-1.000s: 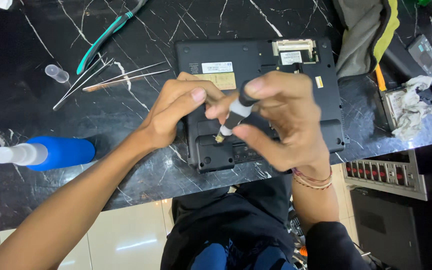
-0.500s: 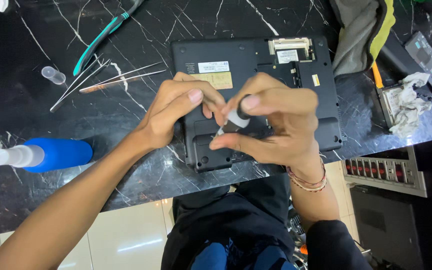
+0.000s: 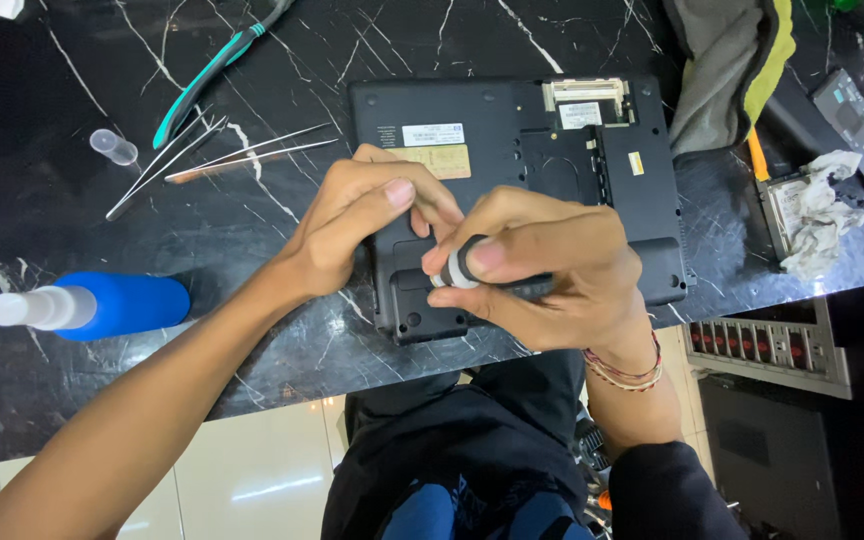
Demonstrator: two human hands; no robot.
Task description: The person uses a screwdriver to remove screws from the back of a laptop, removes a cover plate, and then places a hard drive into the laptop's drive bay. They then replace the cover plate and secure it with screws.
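Head view, looking straight down: your right hand point(image 3: 552, 275) is clamped around a screwdriver point(image 3: 464, 266) with a black grip and a pale collar, thumb pressed on the collar; the tip is hidden. Your left hand point(image 3: 367, 220) is curled, fingers drawn together right against the screwdriver's front end; I cannot tell whether it pinches anything.

Both hands sit over the near-left part of the black laptop point(image 3: 542, 150), which lies bottom-up at the centre of the dark marble counter point(image 3: 52, 210). On its underside there is a small white rectangular label point(image 3: 432, 134) at eleven o'clock from your hands, a tan rectangular label point(image 3: 442, 160) just below that, partly behind your left fingers, another white label point(image 3: 580, 115) at one o'clock, and a tiny yellow sticker point(image 3: 635, 163) further right.

At ten o'clock lie metal tweezers point(image 3: 242, 158) and green-handled pliers point(image 3: 214, 72), with a clear little cap point(image 3: 112, 147) beside them. At nine o'clock a blue spray bottle point(image 3: 92, 305) lies on its side. At two o'clock is a grey-and-yellow cloth point(image 3: 727, 70), and at three a crumpled tissue point(image 3: 817, 215).
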